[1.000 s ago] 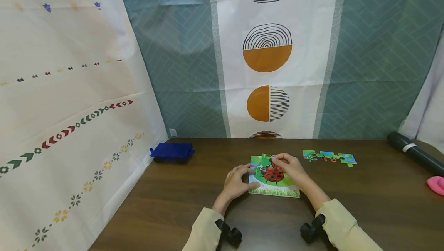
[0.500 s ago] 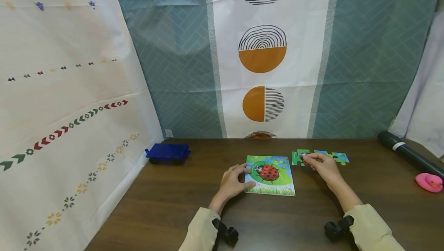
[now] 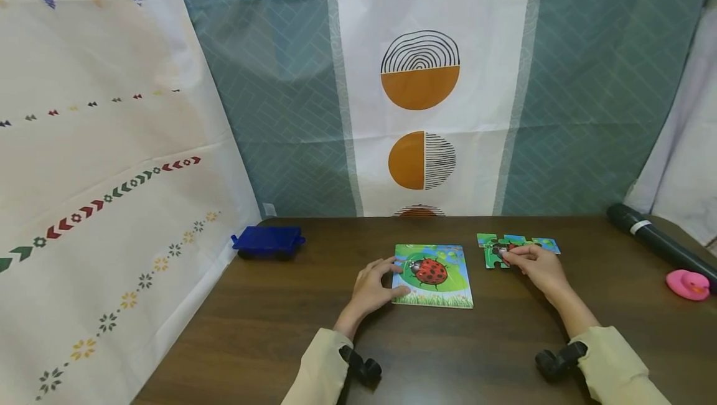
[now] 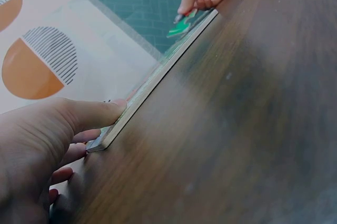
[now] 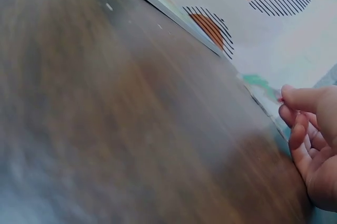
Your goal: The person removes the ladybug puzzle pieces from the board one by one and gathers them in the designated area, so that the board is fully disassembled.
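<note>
Fingers of the left hand (image 3: 371,288) curl against the left edge of the square ladybird puzzle board (image 3: 432,275) lying mid-table, thumb on its near corner. Further right, the right hand (image 3: 539,266) pinches a green jigsaw piece (image 3: 495,254) beside the row of loose pieces (image 3: 518,242).

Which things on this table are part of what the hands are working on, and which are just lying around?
In use:
ladybird puzzle board, steadied by left hand
loose puzzle pieces, one pinched by right hand

Lying about:
blue toy block
black tube
pink rubber duck
</note>
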### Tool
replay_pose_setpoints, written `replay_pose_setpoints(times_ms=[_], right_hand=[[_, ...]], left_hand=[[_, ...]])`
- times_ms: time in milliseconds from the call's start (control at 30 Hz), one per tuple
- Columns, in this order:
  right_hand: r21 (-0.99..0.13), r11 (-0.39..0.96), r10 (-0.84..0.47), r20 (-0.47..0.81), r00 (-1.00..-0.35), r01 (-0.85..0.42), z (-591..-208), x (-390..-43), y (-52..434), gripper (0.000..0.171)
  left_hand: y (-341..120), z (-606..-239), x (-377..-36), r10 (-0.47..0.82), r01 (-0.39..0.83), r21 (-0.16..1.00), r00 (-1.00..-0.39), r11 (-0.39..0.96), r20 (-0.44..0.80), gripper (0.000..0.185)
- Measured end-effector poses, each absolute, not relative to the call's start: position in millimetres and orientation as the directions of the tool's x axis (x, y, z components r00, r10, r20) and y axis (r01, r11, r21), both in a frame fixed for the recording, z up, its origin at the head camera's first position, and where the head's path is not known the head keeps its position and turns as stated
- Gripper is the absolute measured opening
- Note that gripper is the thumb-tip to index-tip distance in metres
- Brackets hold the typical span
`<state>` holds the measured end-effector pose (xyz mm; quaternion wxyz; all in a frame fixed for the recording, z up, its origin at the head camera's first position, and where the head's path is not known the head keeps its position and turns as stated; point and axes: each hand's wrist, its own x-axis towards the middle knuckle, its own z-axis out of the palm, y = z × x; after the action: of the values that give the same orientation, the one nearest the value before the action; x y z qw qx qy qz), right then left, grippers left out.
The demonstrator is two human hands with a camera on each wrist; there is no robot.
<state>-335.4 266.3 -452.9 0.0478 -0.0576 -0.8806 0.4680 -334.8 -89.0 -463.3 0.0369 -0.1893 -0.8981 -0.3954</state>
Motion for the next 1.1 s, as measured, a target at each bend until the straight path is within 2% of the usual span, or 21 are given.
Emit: replay_pose_setpoints(times_ms=[233,833,1100], right_hand=[[-0.783,0.621,0.138,0.057,-0.989,0.042,-454,-339,265,0.057],[-0.683,0.730,0.067,0.065,-0.996,0.005,-450,-345,265,0.039],[-0.695,0.719,0.074,0.084,-0.994,-0.005,-452,-345,264,0.036]], left_hand=[[-88,-464,-337,0.319,0.374,0.696,-0.923,0.613,0.215,0.043],[-89,-466,-334,0.315,0.372,0.701,-0.924,0.608,0.217,0.045],[-89,-466,-334,0.312,0.385,0.695,-0.920,0.607,0.237,0.044]])
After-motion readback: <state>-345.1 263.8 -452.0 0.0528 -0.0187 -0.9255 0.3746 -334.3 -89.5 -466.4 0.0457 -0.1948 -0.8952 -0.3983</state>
